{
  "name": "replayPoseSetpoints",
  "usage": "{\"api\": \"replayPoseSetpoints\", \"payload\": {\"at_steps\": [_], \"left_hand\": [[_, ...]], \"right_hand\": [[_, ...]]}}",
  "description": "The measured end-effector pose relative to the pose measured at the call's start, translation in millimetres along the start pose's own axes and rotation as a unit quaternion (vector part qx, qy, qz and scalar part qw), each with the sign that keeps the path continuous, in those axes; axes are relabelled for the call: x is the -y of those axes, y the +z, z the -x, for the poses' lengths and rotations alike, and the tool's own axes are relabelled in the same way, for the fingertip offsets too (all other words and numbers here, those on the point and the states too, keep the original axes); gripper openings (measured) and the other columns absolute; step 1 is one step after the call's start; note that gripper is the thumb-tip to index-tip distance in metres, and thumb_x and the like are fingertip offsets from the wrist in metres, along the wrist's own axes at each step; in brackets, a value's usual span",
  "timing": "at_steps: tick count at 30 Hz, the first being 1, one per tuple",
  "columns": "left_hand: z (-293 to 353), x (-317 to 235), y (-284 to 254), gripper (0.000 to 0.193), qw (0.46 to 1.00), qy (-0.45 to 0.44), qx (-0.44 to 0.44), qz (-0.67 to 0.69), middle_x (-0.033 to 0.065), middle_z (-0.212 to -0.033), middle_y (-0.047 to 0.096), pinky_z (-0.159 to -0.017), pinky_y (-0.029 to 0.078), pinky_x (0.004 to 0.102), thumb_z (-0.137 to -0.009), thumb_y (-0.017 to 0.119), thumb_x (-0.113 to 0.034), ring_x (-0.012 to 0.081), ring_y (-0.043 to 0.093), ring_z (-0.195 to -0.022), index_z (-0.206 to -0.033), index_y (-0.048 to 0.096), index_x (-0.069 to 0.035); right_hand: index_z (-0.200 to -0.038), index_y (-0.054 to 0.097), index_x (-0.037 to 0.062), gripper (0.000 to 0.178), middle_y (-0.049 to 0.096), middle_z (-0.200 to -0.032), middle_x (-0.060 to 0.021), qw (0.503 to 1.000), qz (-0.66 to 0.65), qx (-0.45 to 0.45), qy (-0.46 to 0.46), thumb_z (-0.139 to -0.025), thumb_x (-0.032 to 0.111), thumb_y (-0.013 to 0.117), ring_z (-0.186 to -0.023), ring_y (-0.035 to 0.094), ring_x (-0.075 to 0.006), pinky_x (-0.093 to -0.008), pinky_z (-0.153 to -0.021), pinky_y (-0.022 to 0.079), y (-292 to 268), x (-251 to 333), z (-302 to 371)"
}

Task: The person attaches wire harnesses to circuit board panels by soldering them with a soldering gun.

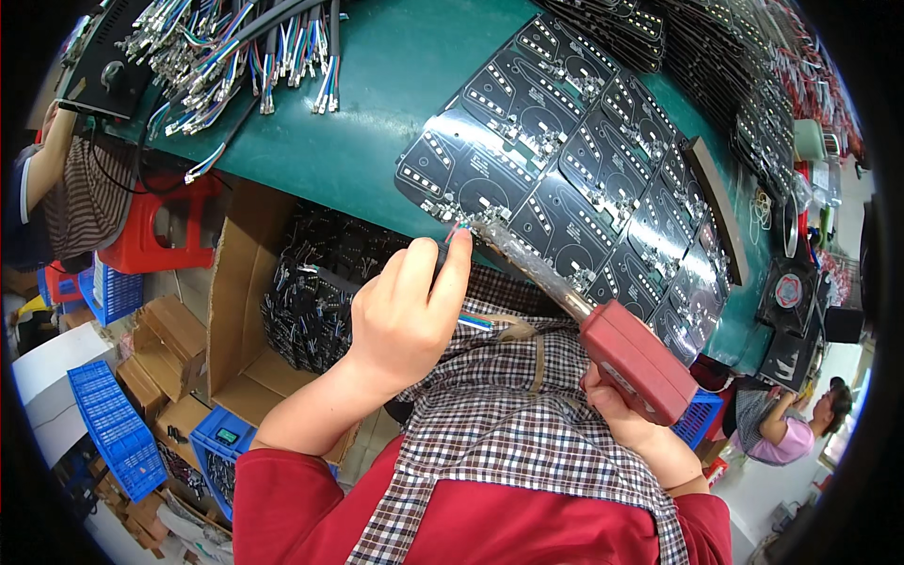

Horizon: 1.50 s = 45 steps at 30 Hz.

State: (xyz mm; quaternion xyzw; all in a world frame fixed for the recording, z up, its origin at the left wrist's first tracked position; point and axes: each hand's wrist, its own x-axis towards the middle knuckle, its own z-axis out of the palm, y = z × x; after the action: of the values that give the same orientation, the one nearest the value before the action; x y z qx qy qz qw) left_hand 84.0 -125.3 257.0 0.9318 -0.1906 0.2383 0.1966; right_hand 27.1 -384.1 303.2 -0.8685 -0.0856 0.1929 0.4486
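My left hand (405, 306) pinches a multicoloured wire lead (459, 229) between thumb and forefinger. The wire's stripped ends meet the near left corner of a black circuit board (480, 169), and its other end (476, 322) sticks out below the hand. My right hand (614, 407) grips the red handle of a soldering gun (640, 365) from below. Its long metal barrel slants up and left, so the tip lies close beside the wire ends. Whether the tip touches them is too small to tell. Several overlapping boards lie on the green bench.
Bundles of grey cables with loose connectors (212, 56) cover the bench's far left, beside a black box with a knob (113, 75). Stacked boards (725, 66) fill the far right. A cardboard box of wired boards (250, 311) stands below the edge. Other people are at both sides.
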Motion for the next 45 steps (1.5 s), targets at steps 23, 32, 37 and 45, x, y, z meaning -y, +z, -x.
{"api": "replayPoseSetpoints", "payload": {"at_steps": [23, 32, 37, 45], "left_hand": [[-1.8, -1.5, -0.4, 0.037, 0.998, -0.014, 0.018, 0.055, 0.0062, -0.074, 0.045, -0.045, 0.043, 0.0245, -0.063, 0.059, -0.004, 0.0163, 0.051, -0.058, -0.1, 0.062, 0.003], [-6.6, -0.2, 1.4, 0.037, 0.999, 0.02, 0.013, 0.035, 0.0069, -0.074, 0.044, -0.048, 0.045, 0.0247, -0.064, 0.058, -0.003, 0.0174, 0.052, -0.061, -0.099, 0.061, 0.004], [-8.1, -2.3, 2.7, 0.036, 0.999, 0.01, 0.024, 0.046, 0.0069, -0.075, 0.044, -0.048, 0.045, 0.0248, -0.065, 0.058, -0.004, 0.0174, 0.052, -0.062, -0.099, 0.061, 0.004], [-9.7, -3.8, 2.4, 0.038, 0.999, 0.015, 0.025, 0.015, 0.0067, -0.076, 0.044, -0.048, 0.045, 0.0244, -0.063, 0.058, -0.004, 0.0169, 0.051, -0.064, -0.1, 0.061, 0.003]], "right_hand": [[-0.094, 0.067, 0.006, 0.024, 0.059, -0.112, -0.0178, 0.993, -0.092, -0.015, 0.066, -0.071, 0.012, 0.066, -0.11, 0.055, -0.0348, -0.0414, -0.092, 0.044, -0.2, 8.7, 2.5], [-0.103, 0.064, 0.0053, 0.038, 0.055, -0.118, -0.0203, 0.993, -0.098, -0.026, 0.063, -0.067, 0.016, 0.072, -0.11, 0.054, -0.0353, -0.0412, -0.092, 0.045, 2.4, -3.8, 4.4], [-0.112, 0.059, 0.0031, 0.048, 0.054, -0.119, -0.0206, 0.996, -0.081, -0.029, 0.021, -0.068, 0.016, 0.073, -0.108, 0.055, -0.0349, -0.0391, -0.09, 0.046, 3.2, -3.9, 1.0], [-0.131, 0.039, 0.0043, 0.065, 0.056, -0.113, -0.0163, 0.93, -0.346, -0.035, 0.12, -0.077, 0.019, 0.071, -0.084, 0.062, -0.0185, -0.027, -0.073, 0.05, -13.0, 15.7, 6.1]]}}
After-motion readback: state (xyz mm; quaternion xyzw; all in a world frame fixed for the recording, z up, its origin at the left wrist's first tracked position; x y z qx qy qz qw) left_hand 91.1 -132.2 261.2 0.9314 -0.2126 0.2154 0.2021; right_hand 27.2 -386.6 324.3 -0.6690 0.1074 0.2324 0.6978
